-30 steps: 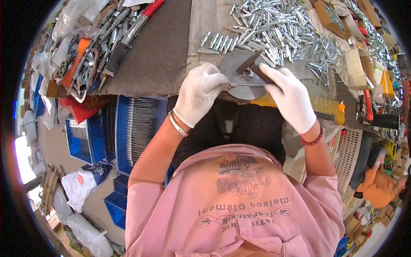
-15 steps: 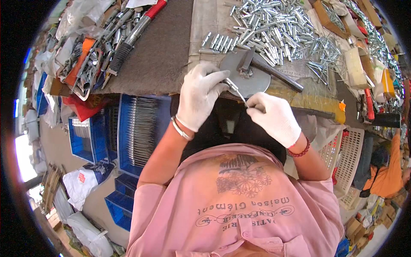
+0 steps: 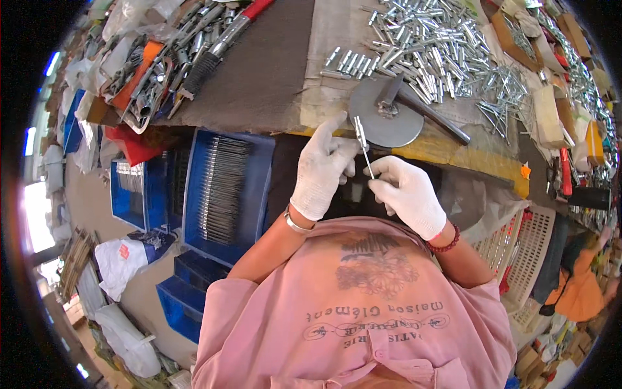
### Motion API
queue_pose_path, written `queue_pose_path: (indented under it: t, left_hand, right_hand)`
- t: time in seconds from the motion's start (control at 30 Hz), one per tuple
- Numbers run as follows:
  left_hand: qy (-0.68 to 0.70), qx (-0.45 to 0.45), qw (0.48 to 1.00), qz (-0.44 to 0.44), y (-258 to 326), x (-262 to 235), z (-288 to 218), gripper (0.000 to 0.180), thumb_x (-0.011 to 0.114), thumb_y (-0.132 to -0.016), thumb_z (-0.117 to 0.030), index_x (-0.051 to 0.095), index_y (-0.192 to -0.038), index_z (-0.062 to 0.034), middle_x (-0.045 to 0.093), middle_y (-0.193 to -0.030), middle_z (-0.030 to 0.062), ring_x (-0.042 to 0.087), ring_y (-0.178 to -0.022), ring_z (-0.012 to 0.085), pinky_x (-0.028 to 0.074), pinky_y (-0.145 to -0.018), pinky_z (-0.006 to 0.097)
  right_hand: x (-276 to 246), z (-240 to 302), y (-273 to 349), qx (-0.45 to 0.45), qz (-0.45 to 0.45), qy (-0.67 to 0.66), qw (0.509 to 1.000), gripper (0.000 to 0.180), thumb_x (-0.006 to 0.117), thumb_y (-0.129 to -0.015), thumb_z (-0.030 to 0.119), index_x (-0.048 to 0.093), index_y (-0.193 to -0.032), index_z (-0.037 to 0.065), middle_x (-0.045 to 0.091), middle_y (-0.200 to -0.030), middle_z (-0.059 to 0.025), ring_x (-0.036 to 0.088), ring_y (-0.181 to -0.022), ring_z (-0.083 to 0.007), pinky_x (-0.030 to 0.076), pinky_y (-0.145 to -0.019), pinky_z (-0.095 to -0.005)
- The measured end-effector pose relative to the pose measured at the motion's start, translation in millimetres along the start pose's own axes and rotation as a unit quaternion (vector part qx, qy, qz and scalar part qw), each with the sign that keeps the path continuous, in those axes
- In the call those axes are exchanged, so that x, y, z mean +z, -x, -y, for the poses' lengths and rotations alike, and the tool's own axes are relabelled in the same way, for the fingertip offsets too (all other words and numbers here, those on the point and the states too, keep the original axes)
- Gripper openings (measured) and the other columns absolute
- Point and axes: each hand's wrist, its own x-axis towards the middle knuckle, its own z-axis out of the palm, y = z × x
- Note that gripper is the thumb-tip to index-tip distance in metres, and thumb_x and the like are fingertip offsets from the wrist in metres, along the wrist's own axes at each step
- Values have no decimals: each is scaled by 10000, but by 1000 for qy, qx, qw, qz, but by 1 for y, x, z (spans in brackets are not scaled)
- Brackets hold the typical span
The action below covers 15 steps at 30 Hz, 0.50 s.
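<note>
- Your left hand (image 3: 322, 170) and right hand (image 3: 407, 194), both gloved, pinch one thin metal pin (image 3: 363, 144) between them, just off the counter (image 3: 259, 78) edge.
- The pin could slip from the glove fingertips and drop into your lap.
- The hammer (image 3: 414, 104) rests on the round steel plate (image 3: 382, 120); a careless elbow could knock it.
- The loose pile of metal sleeves (image 3: 440, 45) beyond could scatter.

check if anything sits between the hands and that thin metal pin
Nothing visible does. Both gloved hands are already on the thin metal pin: the left hand pinches it near the top, the right hand touches its lower end. The round metal disc and the hammer lie just beyond, on the bench.
</note>
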Motion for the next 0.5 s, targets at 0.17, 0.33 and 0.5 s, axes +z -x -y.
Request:
queue_pose_path:
  t: [0.17,0.33,0.5]
  left_hand:
    - [13,129,991,-41,7,-13,8,491,767,-933,-134,572,-1360,10,686,-934,53,540,-699,55,415,-572,218]
    - [85,81,983,-139,36,-78,14,580,762,-925,-96,535,-1451,-9,717,-977,56,540,-709,51,413,-582,206]
    - [132,-28,932,-337,72,-174,99,605,813,-831,-104,616,-1390,16,694,-941,36,604,-744,95,490,-617,254]
  right_hand:
    - [14,1,3,-94,-7,87,992,305,719,-935,48,701,-1239,31,744,-911,-102,694,-798,-135,555,-750,-295]
    - [-10,0,-9,-199,-137,64,968,442,591,-990,-16,617,-1429,20,683,-984,-40,609,-743,-95,535,-699,-251]
    - [-31,-8,-34,-192,-155,-16,969,413,500,-1078,100,579,-1456,-46,591,-953,-41,426,-645,-62,435,-629,-237]
